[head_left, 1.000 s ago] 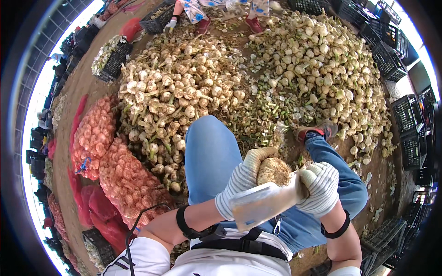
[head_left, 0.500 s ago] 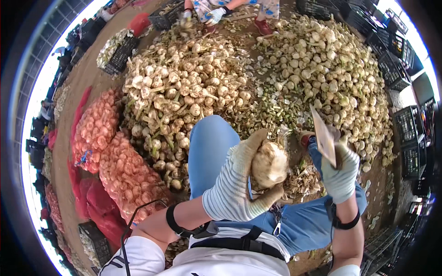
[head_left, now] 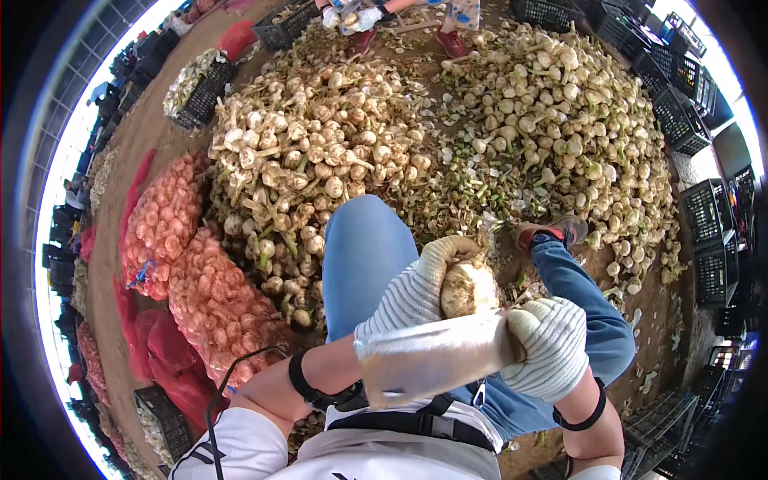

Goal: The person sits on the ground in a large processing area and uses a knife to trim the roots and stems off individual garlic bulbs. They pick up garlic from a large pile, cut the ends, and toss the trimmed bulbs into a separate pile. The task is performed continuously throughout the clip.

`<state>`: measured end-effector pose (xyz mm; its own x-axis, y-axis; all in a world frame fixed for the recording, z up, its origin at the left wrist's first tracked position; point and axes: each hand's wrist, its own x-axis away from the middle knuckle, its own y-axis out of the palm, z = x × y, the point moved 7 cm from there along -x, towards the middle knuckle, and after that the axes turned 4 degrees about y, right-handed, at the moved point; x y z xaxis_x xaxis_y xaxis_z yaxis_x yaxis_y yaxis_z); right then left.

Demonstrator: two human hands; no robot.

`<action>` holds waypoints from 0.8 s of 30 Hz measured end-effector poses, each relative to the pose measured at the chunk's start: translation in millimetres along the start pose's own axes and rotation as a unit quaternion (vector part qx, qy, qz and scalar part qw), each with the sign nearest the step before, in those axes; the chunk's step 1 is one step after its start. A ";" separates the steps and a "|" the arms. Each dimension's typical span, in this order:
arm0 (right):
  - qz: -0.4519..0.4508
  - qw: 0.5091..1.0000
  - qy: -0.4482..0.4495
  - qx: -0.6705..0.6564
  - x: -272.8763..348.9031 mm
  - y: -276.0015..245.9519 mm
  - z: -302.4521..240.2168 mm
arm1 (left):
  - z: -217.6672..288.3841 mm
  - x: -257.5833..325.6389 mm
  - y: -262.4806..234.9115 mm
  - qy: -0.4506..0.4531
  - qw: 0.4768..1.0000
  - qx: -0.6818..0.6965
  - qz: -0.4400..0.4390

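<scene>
My left hand (head_left: 400, 294), in a striped knit glove, is wrapped round a large garlic bulb (head_left: 469, 290) in front of my lap. My right hand (head_left: 550, 346), gloved alike, grips a knife (head_left: 432, 354) by its handle end. The broad, shiny blade points left, lying below the bulb and in front of the left wrist. It hides part of the left palm and the bulb's lower edge, so I cannot tell whether blade and bulb touch.
Garlic heaps lie ahead on the left (head_left: 320, 148) and right (head_left: 576, 144), with trimmings between. Red mesh sacks (head_left: 220, 292) of garlic stand at my left. Black crates (head_left: 708, 212) line the right side. Another person's gloved hands (head_left: 364, 19) show at the far edge.
The knife has swung from upright at the right to nearly level beneath the bulb, as my right hand moved left and down. The other person's hands came together.
</scene>
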<state>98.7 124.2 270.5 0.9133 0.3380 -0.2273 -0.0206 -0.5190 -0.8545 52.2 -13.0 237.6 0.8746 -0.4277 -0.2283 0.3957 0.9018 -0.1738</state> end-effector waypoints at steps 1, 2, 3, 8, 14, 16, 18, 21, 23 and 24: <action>-0.003 1.000 -0.006 0.001 1.3 0.0 -0.7 | 13.0 -2.7 1.3 -0.037 0.999 0.038 0.007; -0.005 1.000 -0.013 0.002 2.4 0.0 -1.3 | 5.2 -2.4 4.6 -0.049 0.998 0.039 -0.004; -0.001 1.000 -0.022 0.003 1.7 -0.7 -3.4 | -5.6 -0.8 5.7 -0.062 0.997 0.036 -0.013; 0.008 0.999 -0.039 0.011 -0.5 -0.7 -6.2 | -8.8 4.9 3.5 -0.067 0.998 0.003 0.005; 0.078 0.996 -0.035 0.028 6.5 -2.0 1.4 | -13.2 3.4 7.9 0.002 0.996 -0.088 0.001; 0.070 0.997 -0.023 0.023 5.3 -2.0 3.9 | -7.8 2.3 7.8 0.016 0.995 -0.101 -0.002; 0.083 0.996 -0.001 0.020 7.1 -4.6 18.1 | -10.8 4.5 17.5 0.048 0.994 -0.088 -0.042; 0.086 0.991 0.102 0.025 10.7 -6.6 49.8 | 9.8 11.9 29.0 0.048 0.997 -0.055 -0.040; 0.108 0.986 0.113 0.062 14.7 -9.1 60.9 | 20.3 8.6 32.2 0.041 0.995 -0.084 -0.041; 0.109 0.987 0.112 0.041 15.8 -8.3 59.4 | 23.1 6.6 31.5 0.053 0.989 -0.130 -0.041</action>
<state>89.2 180.5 246.3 0.9502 0.0380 -0.3092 -0.2514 -0.4928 -0.8330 77.0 14.0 252.8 0.8030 -0.5152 -0.2996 0.3663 0.8232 -0.4337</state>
